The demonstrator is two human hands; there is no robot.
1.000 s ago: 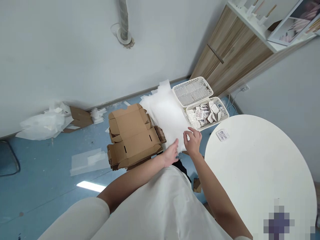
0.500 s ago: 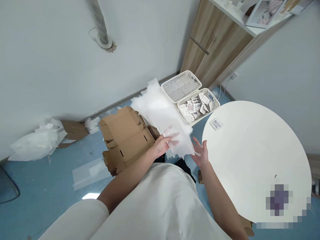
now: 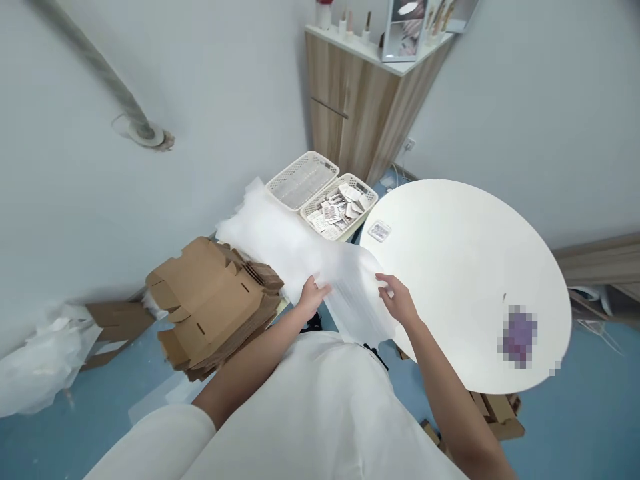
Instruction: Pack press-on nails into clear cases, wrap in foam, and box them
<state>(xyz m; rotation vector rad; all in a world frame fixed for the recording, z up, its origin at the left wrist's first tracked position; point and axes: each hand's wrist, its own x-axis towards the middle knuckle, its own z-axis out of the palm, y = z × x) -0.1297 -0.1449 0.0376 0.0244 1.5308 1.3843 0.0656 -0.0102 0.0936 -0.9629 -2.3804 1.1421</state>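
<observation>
A white, translucent foam sheet (image 3: 350, 287) lies in front of me, the top of a stack of such sheets (image 3: 270, 227), and stretches right to the round table's edge. My left hand (image 3: 311, 298) rests at the near edge of the sheet, thumb and fingers apart. At the sheet's right side, my right hand (image 3: 399, 300) has its bent thumb and fingers closed on the edge. To the left of the sheets is a pile of flattened brown cardboard boxes (image 3: 220, 300).
Behind the sheets stand a white basket with clear packs (image 3: 303, 180) and another with small printed packs (image 3: 340, 210). The round white table (image 3: 460, 267) at right bears a small clear case (image 3: 379, 231) and a blurred purple patch. A wooden cabinet (image 3: 350, 100) stands behind.
My view has turned to the right. The foam sheet now spreads rightward toward the table; my right hand has gone from spread fingers to bent ones at its edge.
</observation>
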